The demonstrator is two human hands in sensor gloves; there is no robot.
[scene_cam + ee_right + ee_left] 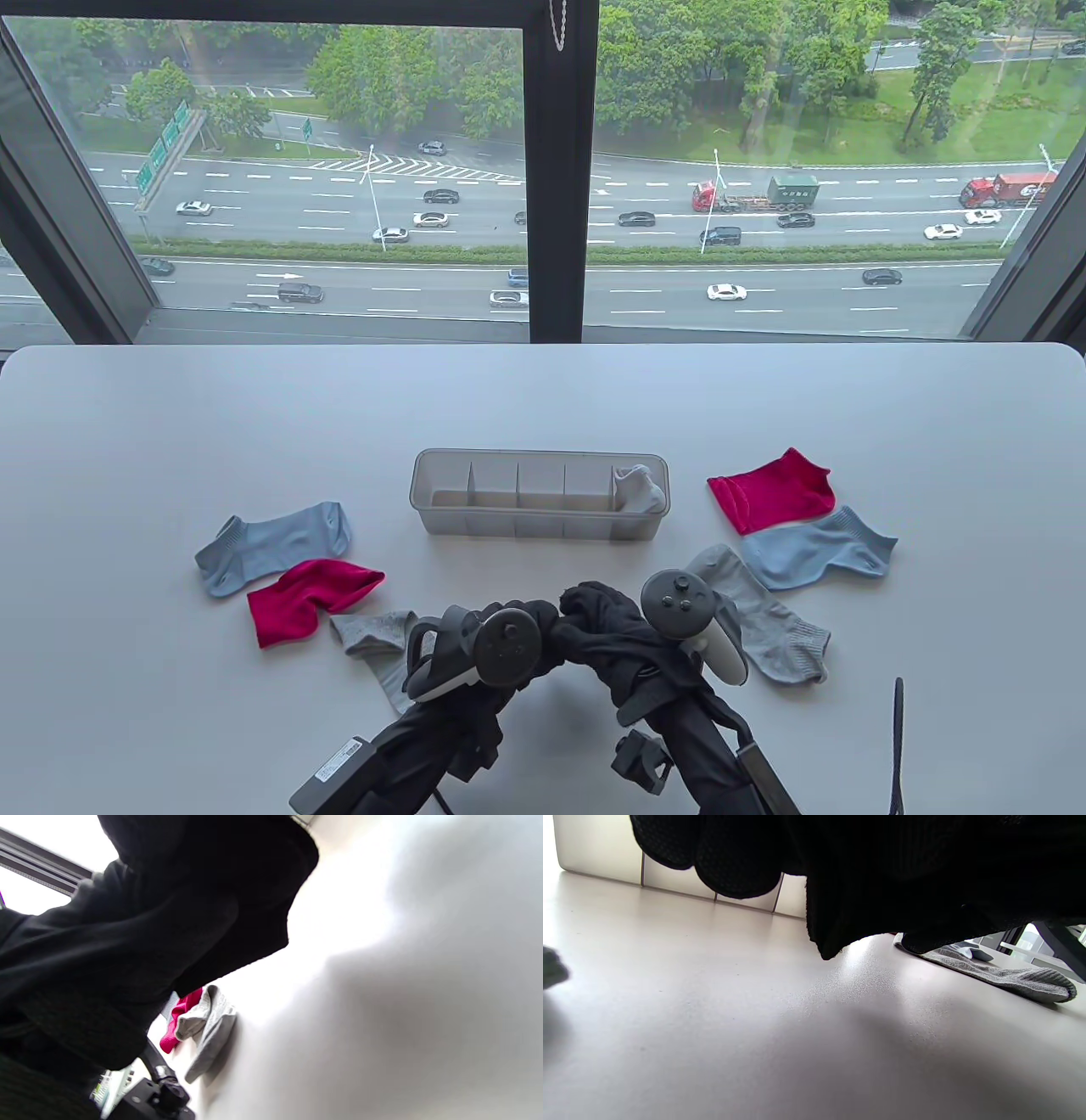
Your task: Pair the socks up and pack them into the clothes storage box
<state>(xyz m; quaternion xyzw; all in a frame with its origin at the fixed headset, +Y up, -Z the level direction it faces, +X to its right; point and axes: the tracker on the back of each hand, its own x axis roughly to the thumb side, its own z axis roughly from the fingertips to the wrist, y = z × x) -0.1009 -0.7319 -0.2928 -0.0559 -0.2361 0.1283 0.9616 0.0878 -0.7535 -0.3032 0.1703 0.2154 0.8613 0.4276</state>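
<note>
Hands meet low at centre frame, left hand (501, 649) and right hand (679, 628) both clutching a bunched black sock pair (594, 632) just below the storage box (540, 492), whose long axis runs left-right, free compartments nearer the left hand.

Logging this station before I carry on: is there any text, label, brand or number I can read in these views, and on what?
None can be read.
White label on the left wrist rig: print too small.
Green road signs outside the window: too small and blurred.
Red truck's container on the road: markings blurred.
Socks, box, trackers: no text visible.
</note>
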